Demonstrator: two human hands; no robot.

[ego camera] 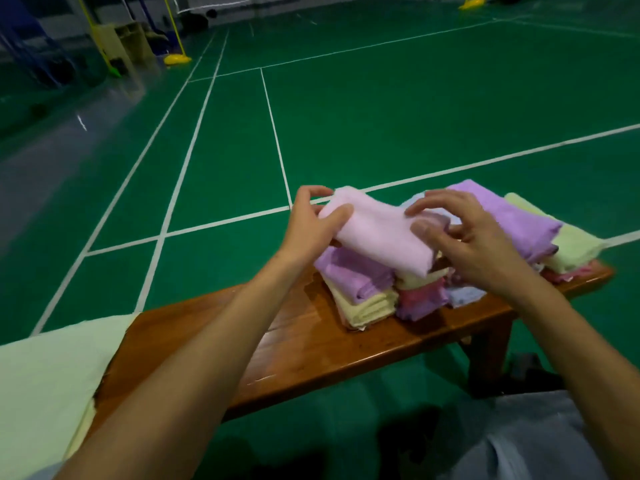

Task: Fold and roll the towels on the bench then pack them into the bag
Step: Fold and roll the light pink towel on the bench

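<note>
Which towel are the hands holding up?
The pale pink towel, gripped by the left hand and right hand. The purple, yellow and other towels lie below it on the bench.

- My head camera looks forward and down along my forearms, close over the bench (346, 344).
- Its wide angle reaches across the green court floor (381, 116) beyond.

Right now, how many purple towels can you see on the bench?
2. One purple towel lies at the pile's near left, under the pink towel; another lies behind the right hand. More may be hidden in the pile.
</note>
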